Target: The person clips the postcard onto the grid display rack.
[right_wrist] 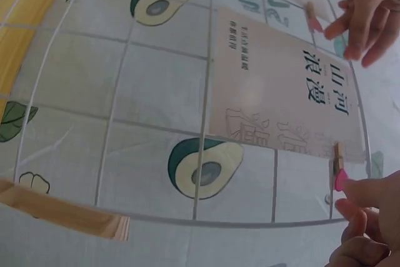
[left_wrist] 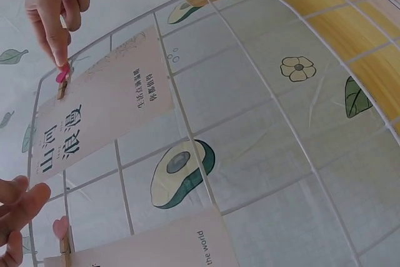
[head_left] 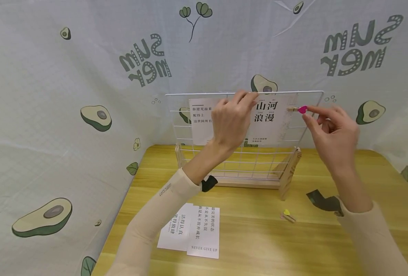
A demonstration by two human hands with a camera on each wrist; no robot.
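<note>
My right hand [head_left: 338, 134] pinches a small wooden clothespin [right_wrist: 339, 154] with a bright pink heart [head_left: 302, 110] between thumb and index finger. The peg's jaws sit at the right edge of a printed card [head_left: 272, 126] on a white wire grid [head_left: 297, 92]. My left hand [head_left: 233, 120] is at the card's other upper corner, thumb and fingers around that corner and the top wire. Left of it hangs a second card [head_left: 200, 130]; a clothespin with a pale pink heart [left_wrist: 60, 228] is clipped to it. In the head view my left hand covers part of both cards.
Wooden feet [head_left: 288, 174] carry the grid on a yellow wood-grain table [head_left: 252, 237]. Two more printed cards [head_left: 204, 241] lie overlapping at the front left, partly under my left sleeve. A clothespin with a yellow heart [head_left: 287, 213] lies right of centre. An avocado-print cloth [head_left: 97, 57] hangs behind.
</note>
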